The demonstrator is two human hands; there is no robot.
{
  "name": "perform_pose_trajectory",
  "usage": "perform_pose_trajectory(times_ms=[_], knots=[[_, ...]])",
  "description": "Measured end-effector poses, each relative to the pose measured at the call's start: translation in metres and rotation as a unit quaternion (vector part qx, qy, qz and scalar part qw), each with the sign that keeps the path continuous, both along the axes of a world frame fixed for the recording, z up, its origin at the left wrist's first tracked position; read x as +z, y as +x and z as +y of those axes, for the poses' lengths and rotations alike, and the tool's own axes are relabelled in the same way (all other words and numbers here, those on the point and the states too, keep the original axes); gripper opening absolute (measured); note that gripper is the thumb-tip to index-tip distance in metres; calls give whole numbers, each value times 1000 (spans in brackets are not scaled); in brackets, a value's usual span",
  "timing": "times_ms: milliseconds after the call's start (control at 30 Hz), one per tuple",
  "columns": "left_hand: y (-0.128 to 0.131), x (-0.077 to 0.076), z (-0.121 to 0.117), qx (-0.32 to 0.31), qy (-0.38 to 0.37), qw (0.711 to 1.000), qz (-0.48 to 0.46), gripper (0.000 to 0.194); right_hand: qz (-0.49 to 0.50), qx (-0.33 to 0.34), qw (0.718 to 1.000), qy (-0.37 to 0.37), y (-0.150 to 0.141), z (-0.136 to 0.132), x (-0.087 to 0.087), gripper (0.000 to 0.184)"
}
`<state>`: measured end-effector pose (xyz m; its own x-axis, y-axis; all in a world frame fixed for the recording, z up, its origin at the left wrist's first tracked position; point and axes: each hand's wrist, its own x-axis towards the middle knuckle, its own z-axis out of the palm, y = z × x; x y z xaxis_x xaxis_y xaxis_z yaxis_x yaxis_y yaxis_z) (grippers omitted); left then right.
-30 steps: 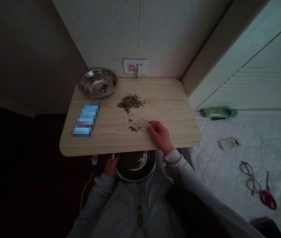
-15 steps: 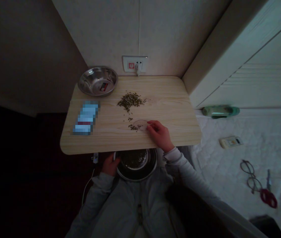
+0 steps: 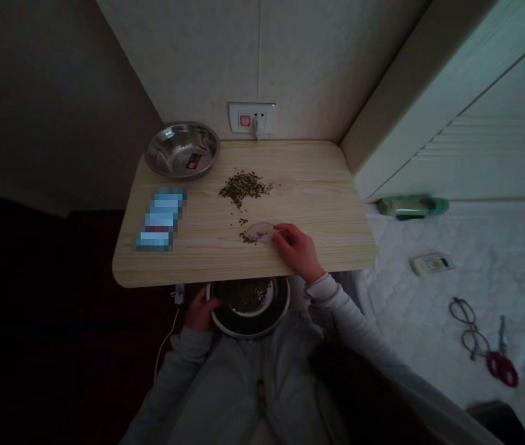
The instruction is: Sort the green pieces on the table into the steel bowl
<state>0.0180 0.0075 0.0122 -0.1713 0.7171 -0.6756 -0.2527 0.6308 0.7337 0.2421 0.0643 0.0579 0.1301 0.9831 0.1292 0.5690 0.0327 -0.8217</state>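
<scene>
My right hand [image 3: 297, 247] is closed in a pinch on the edge of a clear round plastic lid [image 3: 266, 230], which lies low over the table. A few small dark green grains [image 3: 246, 237] are at the lid's left side, some seen through it. Farther back, a larger heap of the same grains [image 3: 243, 186] is spread on the wooden table [image 3: 188, 266]. Below the table's front edge, my left hand [image 3: 201, 309] grips the rim of a bowl [image 3: 250, 327] with more grains inside. Its far side is hidden under the table.
A steel bowl [image 3: 169, 164] and a blurred-out phone [image 3: 161, 219] are on the table's left. Behind is a wall socket [image 3: 253, 117] with a plug. On the white bed at right lie a green bottle [image 3: 413, 206], a remote [image 3: 431, 264], glasses [image 3: 469, 327] and red-handled scissors [image 3: 502, 369].
My left hand and its bowl have shifted slightly left. The clear lid has moved a little, still pinched by my right hand. The grain heap looks the same.
</scene>
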Motion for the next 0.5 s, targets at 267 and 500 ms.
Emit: perform_pose_trajectory(times_ms=[267, 500], knots=[[4, 5, 6, 9, 15, 1000, 9, 31, 20, 28, 999, -10, 1, -2, 2, 25], [6, 2, 8, -4, 7, 1000, 0, 34, 4, 32, 999, -7, 0, -2, 3, 25]])
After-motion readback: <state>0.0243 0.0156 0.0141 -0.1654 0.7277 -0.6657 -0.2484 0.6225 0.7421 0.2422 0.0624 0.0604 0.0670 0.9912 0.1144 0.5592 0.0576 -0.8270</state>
